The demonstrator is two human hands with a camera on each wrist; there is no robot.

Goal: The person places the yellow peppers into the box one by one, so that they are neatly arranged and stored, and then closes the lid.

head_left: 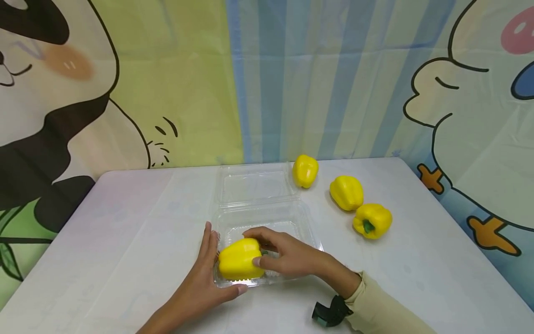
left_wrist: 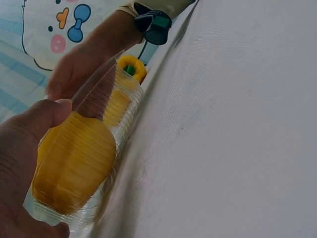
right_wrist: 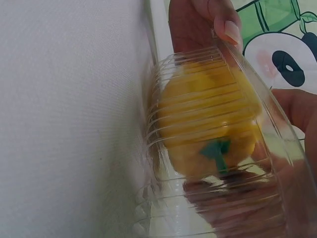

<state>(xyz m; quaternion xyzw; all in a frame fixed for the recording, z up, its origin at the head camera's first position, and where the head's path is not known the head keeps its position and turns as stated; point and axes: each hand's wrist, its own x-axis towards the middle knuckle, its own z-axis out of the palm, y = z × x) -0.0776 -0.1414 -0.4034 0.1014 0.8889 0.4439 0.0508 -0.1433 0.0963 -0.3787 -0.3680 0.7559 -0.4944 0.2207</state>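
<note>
A yellow bell pepper (head_left: 238,260) lies on its side in the front left of a clear plastic clamshell container (head_left: 288,227), its green stem toward the right. My right hand (head_left: 288,253) holds the pepper at its stem end, thumb on the near side and fingers over the far side. Around the container's front left corner is my left hand (head_left: 204,278), with straight fingers along the left wall and the thumb at the front rim. Through the ribbed wall the pepper (right_wrist: 208,109) and its stem show in the right wrist view.
The container's lid (head_left: 256,185) lies folded back, away from me. To the right on the white-covered table (head_left: 125,241) are three more yellow peppers: one beside the lid (head_left: 305,171), a middle one (head_left: 346,193) and a nearer one (head_left: 372,221). A printed curtain (head_left: 292,83) hangs behind.
</note>
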